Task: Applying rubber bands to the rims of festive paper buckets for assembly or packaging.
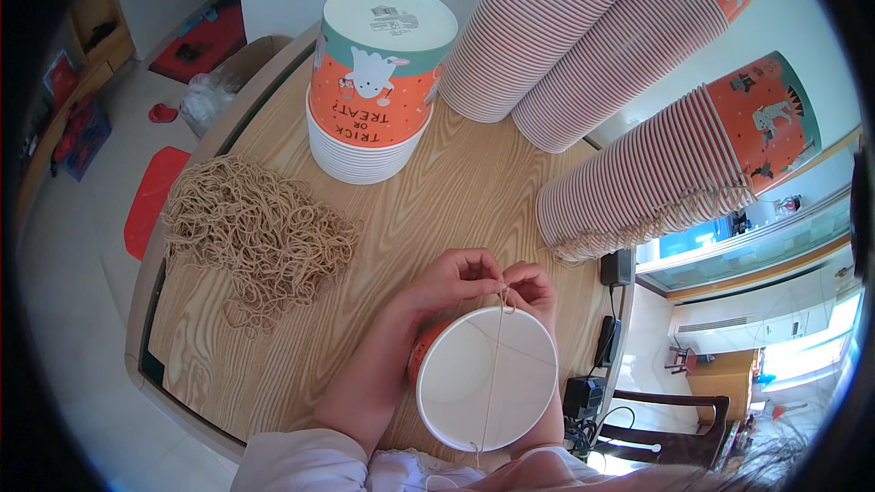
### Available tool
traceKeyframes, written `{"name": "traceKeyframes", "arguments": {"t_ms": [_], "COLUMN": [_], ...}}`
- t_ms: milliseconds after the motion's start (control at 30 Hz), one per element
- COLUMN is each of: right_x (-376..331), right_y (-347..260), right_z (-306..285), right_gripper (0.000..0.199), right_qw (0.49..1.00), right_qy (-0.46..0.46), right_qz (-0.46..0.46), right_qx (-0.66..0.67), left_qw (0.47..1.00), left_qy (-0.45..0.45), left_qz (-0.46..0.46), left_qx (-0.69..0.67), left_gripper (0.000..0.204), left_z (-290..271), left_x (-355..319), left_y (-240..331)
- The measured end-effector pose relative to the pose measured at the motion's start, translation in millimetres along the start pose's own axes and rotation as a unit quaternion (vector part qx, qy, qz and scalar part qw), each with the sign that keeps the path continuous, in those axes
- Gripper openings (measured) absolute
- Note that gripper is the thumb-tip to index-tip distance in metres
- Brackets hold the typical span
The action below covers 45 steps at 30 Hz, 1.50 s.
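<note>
A white-lined paper bucket [456, 374] with an orange outside is tilted with its open mouth toward me, close to my body. A thin tan string [497, 364] runs across its mouth from the far rim to the near rim, where a small loop shows. At the far rim my left hand [456, 276] pinches the string between thumb and fingers. My right hand [533, 290] is closed beside it on the same string, its fingertips almost touching the left ones. The right forearm is mostly hidden behind the bucket.
A tangled heap of tan strings [264, 237] lies on the wooden table [437, 191] at left. A short upside-down bucket stack [383, 82] stands behind. Tall bucket stacks [556, 36] rise at back right; a nearer stack [647, 164] has strings along its side. Black power adapters [583, 396] edge the right.
</note>
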State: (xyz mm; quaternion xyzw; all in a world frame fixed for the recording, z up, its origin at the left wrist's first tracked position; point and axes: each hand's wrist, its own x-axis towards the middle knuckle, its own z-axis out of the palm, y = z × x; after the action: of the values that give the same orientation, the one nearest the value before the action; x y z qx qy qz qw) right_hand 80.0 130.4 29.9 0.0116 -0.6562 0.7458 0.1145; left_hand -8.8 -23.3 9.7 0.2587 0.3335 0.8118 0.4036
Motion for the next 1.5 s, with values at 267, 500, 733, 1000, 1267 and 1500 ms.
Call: {"name": "traceKeyframes", "arguments": {"t_ms": [267, 500, 733, 1000, 1267, 1500], "right_x": [-1, -2, 1, -2, -6, -7], "right_y": [5, 2, 3, -6, -15, -25], "right_z": [1, 8, 2, 2, -3, -12], "right_gripper": [0.015, 0.016, 0.014, 0.013, 0.009, 0.005], "right_qw": [0.998, 0.999, 0.999, 0.999, 0.995, 0.987], "right_qy": [0.047, 0.035, 0.004, -0.029, -0.071, -0.152], "right_qz": [0.025, -0.019, -0.046, -0.033, 0.016, 0.038], "right_qx": [-0.013, -0.009, -0.025, 0.01, 0.064, 0.044], "left_qw": [1.0, 1.0, 1.0, 0.999, 0.999, 0.999], "left_qy": [-0.001, 0.006, 0.016, 0.028, 0.044, 0.023], "left_qz": [-0.027, -0.001, -0.001, -0.001, -0.025, -0.011], "left_qx": [-0.003, -0.003, 0.018, 0.042, -0.015, -0.044], "left_gripper": [0.008, 0.008, 0.007, 0.007, 0.007, 0.007], "left_z": [0, -2, -1, 1, 0, 1], "left_x": [2, 1, 2, 1, -4, -4], "left_y": [-1, -3, -2, -1, 3, 4]}}
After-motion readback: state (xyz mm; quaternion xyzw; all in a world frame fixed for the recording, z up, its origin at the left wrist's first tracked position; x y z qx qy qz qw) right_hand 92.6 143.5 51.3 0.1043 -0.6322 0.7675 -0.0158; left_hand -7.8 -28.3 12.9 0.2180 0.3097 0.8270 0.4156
